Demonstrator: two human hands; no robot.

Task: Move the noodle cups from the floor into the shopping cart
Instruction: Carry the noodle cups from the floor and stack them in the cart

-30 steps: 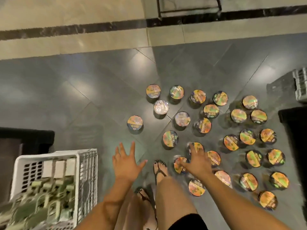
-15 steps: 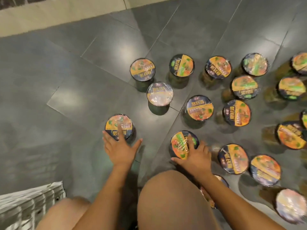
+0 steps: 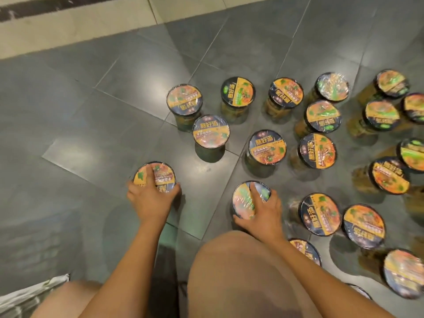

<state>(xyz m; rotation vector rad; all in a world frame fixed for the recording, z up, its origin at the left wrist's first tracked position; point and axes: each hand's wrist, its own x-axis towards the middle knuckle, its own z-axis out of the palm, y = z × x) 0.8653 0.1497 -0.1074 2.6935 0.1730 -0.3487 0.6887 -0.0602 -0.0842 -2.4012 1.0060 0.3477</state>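
Grey floor tiles (image 3: 91, 111) fill the head view, with a beige strip (image 3: 68, 26) along the top edge. Left hand (image 3: 150, 199) is clamped on the left noodle cup (image 3: 158, 173): fingers lie over the lid, thumb curls round the right rim. Cup is upright on the floor, apart from the group. Right hand (image 3: 263, 213) grips the right noodle cup (image 3: 244, 200) the same way, fingers across the lid, thumb hooked at the near-left rim. That cup is also upright on the floor, just ahead of the bare knee (image 3: 241, 271). Other noodle cups (image 3: 211, 131) stand upright, scattered over the tiles ahead and to the right, lids sealed in shiny film. Shopping cart (image 3: 29, 294) shows only as a pale blurred corner bottom left, well apart from both held cups.
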